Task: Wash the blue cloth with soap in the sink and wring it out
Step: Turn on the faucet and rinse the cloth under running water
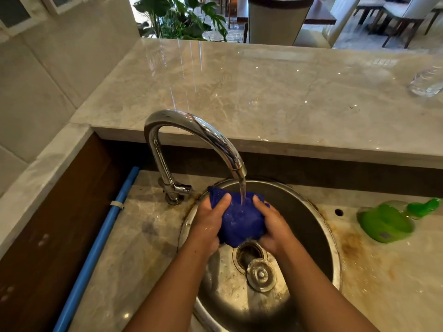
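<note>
The blue cloth (237, 219) is bunched into a wad over the round steel sink (311, 212), directly under the running stream from the chrome tap (191, 130). My left hand (208, 224) grips the cloth's left side with the thumb on top. My right hand (271, 226) grips its right side the same way. Both hands are wet. A green bottle of soap (388, 221) lies on its side on the counter to the right of the sink.
The open drain (249, 255) sits below the cloth, with its metal plug (261, 275) lying beside it. A blue pipe (100, 236) runs along the left counter edge. A raised marble ledge (263, 92) stands behind the tap, with a clear plastic bottle (426, 82) at its far right.
</note>
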`<action>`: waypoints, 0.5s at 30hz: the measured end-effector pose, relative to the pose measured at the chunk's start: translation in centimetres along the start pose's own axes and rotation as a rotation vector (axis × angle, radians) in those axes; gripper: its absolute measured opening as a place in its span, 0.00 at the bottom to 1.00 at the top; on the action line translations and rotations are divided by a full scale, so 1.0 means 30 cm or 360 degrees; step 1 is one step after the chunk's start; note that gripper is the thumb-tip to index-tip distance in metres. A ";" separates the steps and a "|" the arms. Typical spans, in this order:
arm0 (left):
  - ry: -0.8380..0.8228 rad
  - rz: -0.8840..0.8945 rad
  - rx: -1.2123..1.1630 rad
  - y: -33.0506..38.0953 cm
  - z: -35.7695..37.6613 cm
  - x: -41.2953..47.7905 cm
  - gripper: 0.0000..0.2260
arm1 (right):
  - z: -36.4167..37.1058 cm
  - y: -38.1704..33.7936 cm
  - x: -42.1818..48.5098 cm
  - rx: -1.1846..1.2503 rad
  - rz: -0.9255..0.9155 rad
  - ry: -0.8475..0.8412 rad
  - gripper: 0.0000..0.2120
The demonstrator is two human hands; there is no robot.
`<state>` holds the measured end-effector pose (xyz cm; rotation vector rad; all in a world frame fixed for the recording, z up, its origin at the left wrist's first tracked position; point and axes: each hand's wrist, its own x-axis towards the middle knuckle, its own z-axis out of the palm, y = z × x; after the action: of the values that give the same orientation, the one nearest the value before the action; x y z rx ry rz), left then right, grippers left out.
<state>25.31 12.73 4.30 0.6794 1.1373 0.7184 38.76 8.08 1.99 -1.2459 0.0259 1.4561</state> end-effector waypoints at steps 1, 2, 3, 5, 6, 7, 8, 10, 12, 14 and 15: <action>-0.0019 0.0033 0.0059 0.007 0.000 0.002 0.09 | -0.009 0.014 -0.010 0.0161 0.0077 -0.0072 0.12; -0.0040 0.0059 0.0120 0.015 0.002 0.000 0.07 | -0.015 0.031 -0.014 0.0248 0.0097 -0.0126 0.15; -0.0054 0.0087 0.0203 0.020 0.007 -0.004 0.06 | -0.018 0.046 -0.019 0.0288 0.0094 -0.0165 0.18; -0.0062 0.0174 0.0381 0.024 0.020 -0.012 0.04 | -0.016 0.065 -0.012 0.0266 0.0103 -0.0147 0.22; -0.0057 0.0219 0.0450 0.022 0.024 -0.016 0.03 | -0.012 0.070 -0.010 0.0244 0.0142 -0.0113 0.22; -0.0048 0.0250 0.0515 0.020 0.027 -0.020 0.03 | -0.008 0.077 -0.010 0.0217 0.0199 -0.0090 0.22; -0.0050 0.0267 0.0567 0.020 0.029 -0.022 0.03 | -0.003 0.085 -0.012 0.0180 0.0265 -0.0072 0.21; -0.0081 0.0288 0.0650 0.016 0.024 -0.024 0.03 | -0.003 0.099 -0.016 0.0102 0.0324 -0.0071 0.20; -0.0091 0.0317 0.0708 0.017 0.011 -0.023 0.03 | -0.014 0.101 -0.011 0.0056 0.0213 -0.0076 0.20; -0.0046 0.0316 0.0713 0.017 -0.004 -0.013 0.06 | -0.020 0.088 -0.007 -0.0088 -0.0039 0.0058 0.16; 0.0006 0.0308 0.0737 0.012 -0.009 -0.007 0.07 | -0.015 0.073 -0.014 -0.0326 -0.0250 0.0168 0.12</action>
<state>24.93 12.82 4.62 1.1915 1.2657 0.6208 37.35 6.76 0.78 -1.4573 -0.1504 1.2797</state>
